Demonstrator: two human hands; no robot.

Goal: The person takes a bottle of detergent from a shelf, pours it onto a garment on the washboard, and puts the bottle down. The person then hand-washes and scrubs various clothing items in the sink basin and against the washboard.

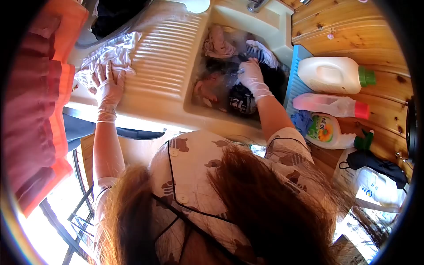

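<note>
My left hand (108,86), in a thin white glove, lies flat with its fingers spread on a crumpled pale garment (119,54). That garment rests at the left end of the ribbed washboard (161,57). Over the water-filled sink (191,90), my gloved right hand (251,75) is closed on what looks like a dark garment (241,98); its fingertips are partly hidden. Around it in the water are a striped garment (263,52), a beige one (219,43) and a reddish one (206,89).
A blue ribbed rack (298,66) edges the sink's right side. Beside it lie a white bottle with a green cap (329,74), a pink bottle (324,104) and a labelled bottle (327,131). A faucet (257,5) is at the back; a red curtain (42,97) hangs left.
</note>
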